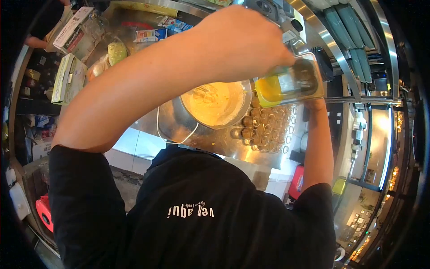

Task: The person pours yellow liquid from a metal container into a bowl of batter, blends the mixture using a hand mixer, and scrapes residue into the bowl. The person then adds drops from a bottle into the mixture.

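Note:
My left hand (257,38) reaches across to the container's upper edge, fingers closed on something I cannot make out. A clear rectangular container (309,80) is tilted toward the bowl, yellow liquid (269,88) pooled at its lower end. A thin yellow stream appears at its lip. My right hand (316,104), mostly hidden behind the container, supports its far side. Below and left, a metal bowl (245,101) holds pale orange batter (215,107), with a wire whisk (205,91) partly hidden by my left forearm.
Several small round jars or molds (268,127) stand right of the bowl on the metal table (204,142). Boxes (74,33), a green-wrapped item (117,53) and packets (151,35) lie at the upper left. Part of another person (45,18) shows at the top left.

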### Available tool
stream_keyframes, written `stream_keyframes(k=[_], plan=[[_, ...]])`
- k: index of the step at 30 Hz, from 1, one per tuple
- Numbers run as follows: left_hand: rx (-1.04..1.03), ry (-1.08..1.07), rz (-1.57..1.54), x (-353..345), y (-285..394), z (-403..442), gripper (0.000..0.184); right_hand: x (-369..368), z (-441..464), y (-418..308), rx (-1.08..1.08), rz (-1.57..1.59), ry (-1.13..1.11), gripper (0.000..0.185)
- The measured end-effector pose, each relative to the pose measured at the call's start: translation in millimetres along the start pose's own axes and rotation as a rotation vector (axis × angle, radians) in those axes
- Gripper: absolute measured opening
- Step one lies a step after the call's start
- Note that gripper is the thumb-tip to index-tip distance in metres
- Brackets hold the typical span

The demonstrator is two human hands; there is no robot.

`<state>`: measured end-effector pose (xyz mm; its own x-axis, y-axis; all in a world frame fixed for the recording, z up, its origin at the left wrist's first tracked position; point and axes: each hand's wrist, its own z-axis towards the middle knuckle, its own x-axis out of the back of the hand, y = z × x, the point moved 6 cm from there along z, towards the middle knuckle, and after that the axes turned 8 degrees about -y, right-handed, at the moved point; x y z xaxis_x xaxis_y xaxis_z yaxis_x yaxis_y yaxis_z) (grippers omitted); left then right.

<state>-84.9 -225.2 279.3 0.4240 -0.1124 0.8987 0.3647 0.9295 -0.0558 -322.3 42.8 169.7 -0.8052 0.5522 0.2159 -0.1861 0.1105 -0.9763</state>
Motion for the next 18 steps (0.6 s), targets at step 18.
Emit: stream_keyframes(k=[18], plan=[[0.204,0.25,-0.267,14.0,19.8,-1.9,0.016,12.0,-0.8,27.6,0.062,0.52,-0.159,0.085]])
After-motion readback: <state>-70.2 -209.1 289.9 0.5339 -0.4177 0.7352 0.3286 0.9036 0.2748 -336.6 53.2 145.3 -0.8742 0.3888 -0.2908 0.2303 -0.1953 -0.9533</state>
